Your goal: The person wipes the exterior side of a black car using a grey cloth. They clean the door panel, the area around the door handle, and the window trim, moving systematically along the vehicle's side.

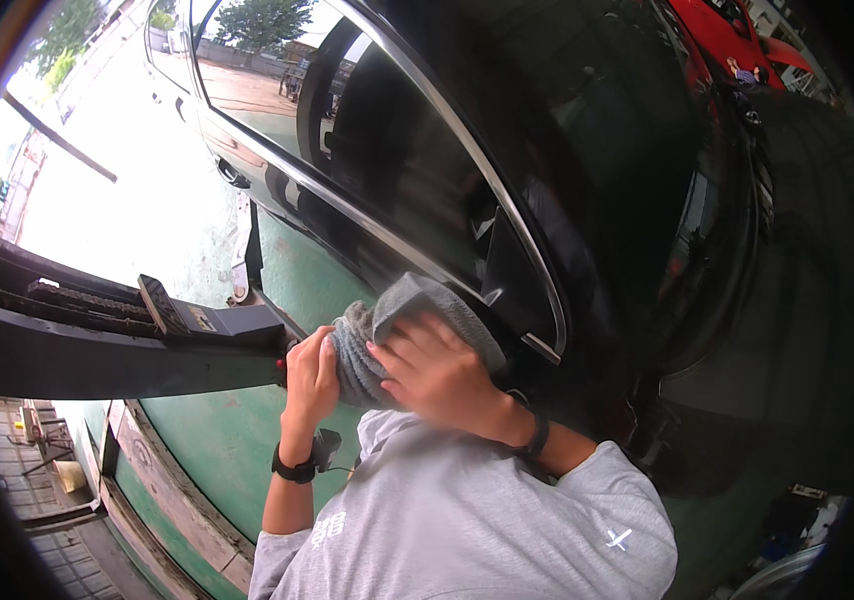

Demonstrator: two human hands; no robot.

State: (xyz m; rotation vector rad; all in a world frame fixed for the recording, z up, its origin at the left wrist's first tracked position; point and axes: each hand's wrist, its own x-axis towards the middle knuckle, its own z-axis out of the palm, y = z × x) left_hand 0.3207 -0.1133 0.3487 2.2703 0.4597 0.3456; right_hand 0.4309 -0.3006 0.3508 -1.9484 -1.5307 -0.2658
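A bunched grey towel (356, 367) lies at the door of a black car, just below the chrome-edged side window (397, 165). My left hand (311, 375) grips its left side with the fingers curled into it. Across the towel's front lies my right hand (442, 375), fingers spread and slightly blurred, holding the cloth. The towel looks bulky and rounded; whether the door mirror is under it is hidden. Both wrists wear black bands, and a small device sits by the left one.
A dark steel lift post (134, 360) with a chain comes in from the left, close to my left hand. Behind it is a green floor (194, 435). The glossy black car body fills the right side, and a red car (727, 45) stands at the upper right.
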